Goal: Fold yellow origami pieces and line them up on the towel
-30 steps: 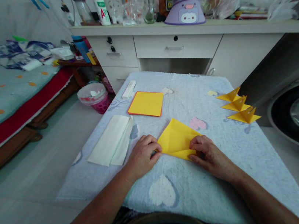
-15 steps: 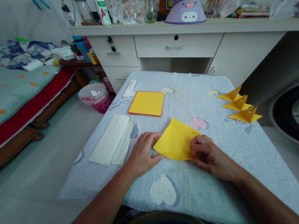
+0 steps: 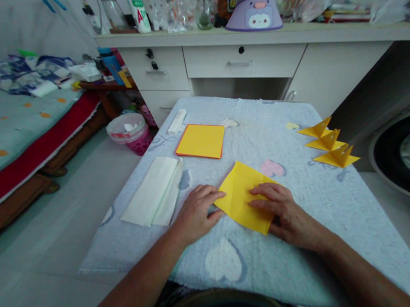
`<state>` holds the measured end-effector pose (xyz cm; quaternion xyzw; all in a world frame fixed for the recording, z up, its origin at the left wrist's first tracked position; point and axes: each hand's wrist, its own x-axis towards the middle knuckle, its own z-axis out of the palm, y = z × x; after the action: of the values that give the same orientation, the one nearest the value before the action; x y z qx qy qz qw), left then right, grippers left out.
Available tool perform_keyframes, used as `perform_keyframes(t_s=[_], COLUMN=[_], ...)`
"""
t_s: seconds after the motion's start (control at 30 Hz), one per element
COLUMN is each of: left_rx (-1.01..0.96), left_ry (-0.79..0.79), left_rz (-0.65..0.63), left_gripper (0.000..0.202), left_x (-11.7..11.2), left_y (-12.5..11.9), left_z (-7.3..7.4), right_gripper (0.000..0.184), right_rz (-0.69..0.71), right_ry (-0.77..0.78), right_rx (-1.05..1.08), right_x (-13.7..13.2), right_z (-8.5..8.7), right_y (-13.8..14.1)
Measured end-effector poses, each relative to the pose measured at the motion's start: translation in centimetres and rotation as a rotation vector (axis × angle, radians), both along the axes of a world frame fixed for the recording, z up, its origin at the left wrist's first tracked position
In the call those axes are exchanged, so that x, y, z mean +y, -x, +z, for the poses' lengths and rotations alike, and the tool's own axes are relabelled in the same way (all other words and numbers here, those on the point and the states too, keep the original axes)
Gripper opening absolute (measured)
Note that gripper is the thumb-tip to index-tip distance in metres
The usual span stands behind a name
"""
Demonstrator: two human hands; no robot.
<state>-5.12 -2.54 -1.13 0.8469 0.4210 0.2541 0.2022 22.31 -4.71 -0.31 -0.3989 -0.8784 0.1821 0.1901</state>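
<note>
The yellow sheet (image 3: 240,207) lies mid-table (image 3: 301,272). The left hand (image 3: 200,211) rests fingertips on its nine-o'clock corner, thumb apart; the right hand (image 3: 284,208) spreads fingers over its three-o'clock side, though whether its thumb pinches below I cannot tell. Uneven pressure could skew or crease the paper. Table edge at six; room toward one; paper stack (image 3: 201,141) at eleven.

The sheet of paper (image 3: 239,204) is plain yellow and spread open, faintly creased across its face. It lies on the cloth (image 3: 275,270), turned like a diamond, with corners toward twelve, nine and five o'clock; its four o'clock edge is partly hidden.
</note>
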Motion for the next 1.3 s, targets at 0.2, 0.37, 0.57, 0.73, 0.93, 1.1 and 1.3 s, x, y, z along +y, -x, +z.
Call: perform_keyframes(t_s=[0.2, 0.37, 0.57, 0.73, 0.93, 1.1, 1.3], left_rx=[-0.002, -0.026, -0.080, -0.170, -0.269, -0.280, -0.308], left_ry=[-0.035, -0.056, -0.166, -0.225, -0.229, -0.237, -0.269], left_rz=[0.020, 0.030, 0.003, -0.012, 0.005, 0.024, 0.006], left_gripper=[0.032, 0.035, 0.033, 0.035, 0.039, 0.042, 0.036], left_x=[-0.1, 0.0, 0.0, -0.1, -0.4, -0.5, -0.4], left_y=[-0.1, 0.0, 0.1, 0.1, 0.4, 0.8, 0.6], left_z=[-0.3, -0.3, -0.5, 0.0, 0.2, -0.1, -0.1], right_gripper=[0.048, 0.071, 0.086, 0.100, 0.080, 0.061, 0.050], right_rz=[-0.038, -0.162, -0.252, -0.350, -0.330, -0.299, -0.251], right_ry=[-0.024, -0.043, -0.063, 0.000, 0.054, -0.079, -0.248], right_rx=[0.053, 0.096, 0.103, 0.188, 0.400, 0.323, 0.165], right_x=[0.2, 0.3, 0.4, 0.6, 0.7, 0.8, 0.9], right_z=[-0.6, -1.4, -1.4, -0.6, -0.4, 0.0, -0.3], right_y=[-0.4, -0.9, -0.7, -0.7, -1.1, -1.1, -1.1])
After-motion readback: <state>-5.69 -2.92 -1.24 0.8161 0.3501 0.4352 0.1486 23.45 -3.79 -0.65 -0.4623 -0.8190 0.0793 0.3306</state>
